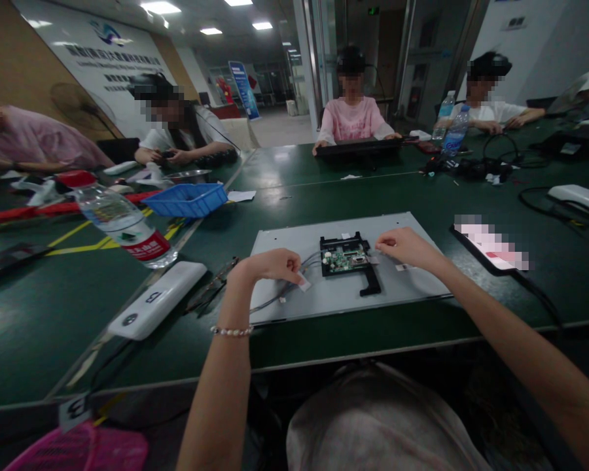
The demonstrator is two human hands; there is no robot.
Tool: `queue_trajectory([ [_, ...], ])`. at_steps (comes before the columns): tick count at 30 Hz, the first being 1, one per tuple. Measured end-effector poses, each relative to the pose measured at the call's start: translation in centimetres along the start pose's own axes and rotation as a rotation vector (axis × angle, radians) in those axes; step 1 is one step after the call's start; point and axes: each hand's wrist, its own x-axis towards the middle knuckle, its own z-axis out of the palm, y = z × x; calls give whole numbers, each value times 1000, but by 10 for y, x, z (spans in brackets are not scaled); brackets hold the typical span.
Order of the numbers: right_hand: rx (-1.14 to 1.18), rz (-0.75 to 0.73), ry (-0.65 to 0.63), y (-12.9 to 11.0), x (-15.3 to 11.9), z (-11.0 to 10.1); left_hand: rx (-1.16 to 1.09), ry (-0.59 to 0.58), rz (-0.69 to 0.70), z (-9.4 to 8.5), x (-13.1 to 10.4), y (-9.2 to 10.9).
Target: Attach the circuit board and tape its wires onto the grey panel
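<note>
A grey flat panel (275, 245) lies on the green table in front of me. On its middle sits a black plastic bracket (372, 282) with a green circuit board (341, 260) in it. Thin grey cables (275, 301) run from the board's left side across the panel. My left hand (277, 265) is closed over the panel's left part, pinching a small white tag (304, 282) by the cables. Just right of the board, my right hand (402, 245) has its fingers pinched together; what they hold, if anything, is too small to tell.
A white power bank (160, 301), eyeglasses (213, 288) and a water bottle (122, 222) stand or lie at left. Behind them is a blue tray (189, 199). At right lies a phone (491, 248) with a cable. Several people sit around the table.
</note>
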Motion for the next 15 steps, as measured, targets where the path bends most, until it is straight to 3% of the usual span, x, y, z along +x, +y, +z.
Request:
queue_trajectory([
  [15,-8,36,-13,-3,-1,1,51,-23,-33,-1,1,2],
])
